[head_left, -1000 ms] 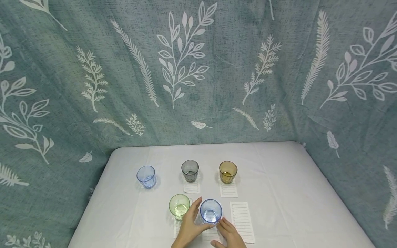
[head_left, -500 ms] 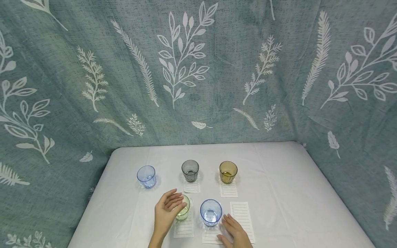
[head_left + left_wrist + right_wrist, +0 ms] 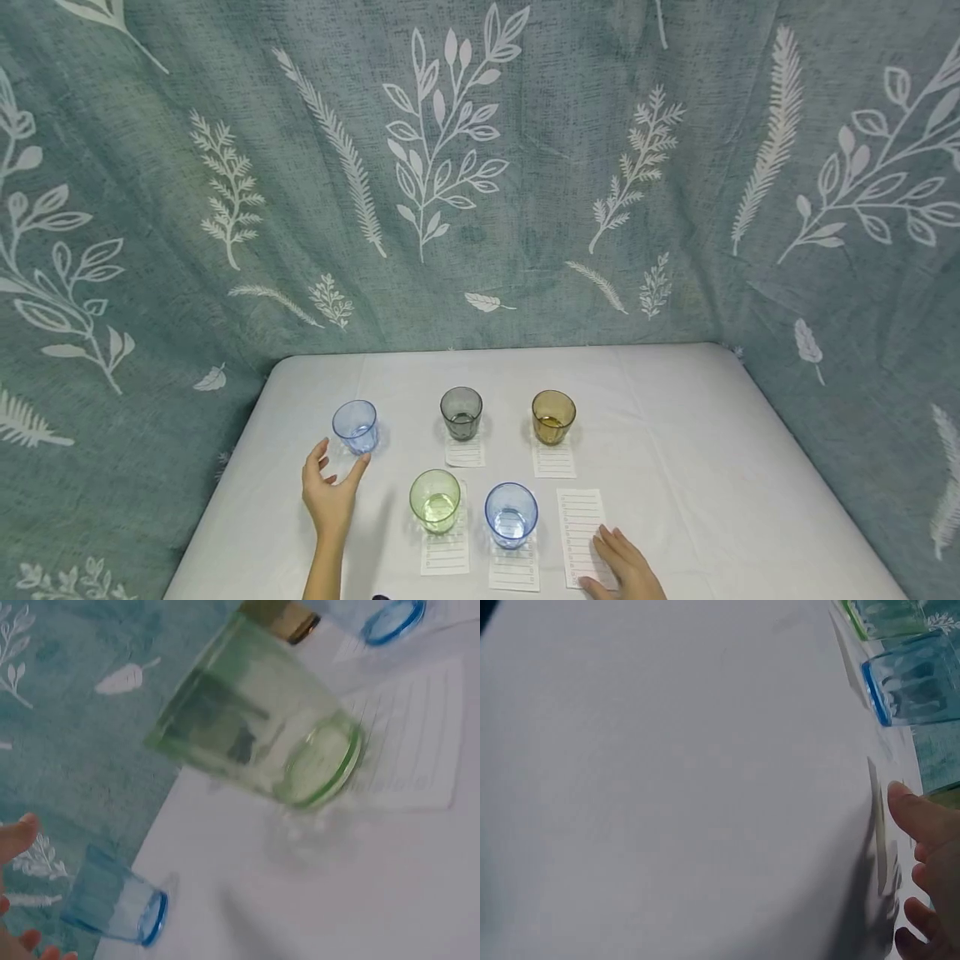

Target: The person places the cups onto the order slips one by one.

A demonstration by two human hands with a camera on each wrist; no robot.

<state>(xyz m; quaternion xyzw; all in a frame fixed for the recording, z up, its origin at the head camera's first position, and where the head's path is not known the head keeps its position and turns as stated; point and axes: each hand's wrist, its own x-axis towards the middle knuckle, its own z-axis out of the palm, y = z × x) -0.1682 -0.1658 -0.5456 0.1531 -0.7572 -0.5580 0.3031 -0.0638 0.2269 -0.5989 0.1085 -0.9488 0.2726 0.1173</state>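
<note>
My left hand (image 3: 330,496) reaches toward the light blue glass (image 3: 356,427) at the table's left, thumb and fingers spread just in front of it. In the left wrist view a gap shows between the fingers and that glass (image 3: 116,896). My right hand (image 3: 626,567) is over the lower right edge of a lined paper slip (image 3: 581,533), fingers extended, holding nothing; whether it touches the slip I cannot tell. A green glass (image 3: 435,502) and a second blue glass (image 3: 512,515) stand upright on lined slips between the hands.
Behind them stand a grey glass (image 3: 461,414) and an amber glass (image 3: 553,417), each at the back end of a lined slip. A white cloth covers the table (image 3: 720,467). Leaf-patterned curtain (image 3: 480,167) hangs behind and at both sides.
My left hand has left the blue glass in front, passed the green glass and moved left to the light blue one. My right hand has drawn away rightward, onto the right slip.
</note>
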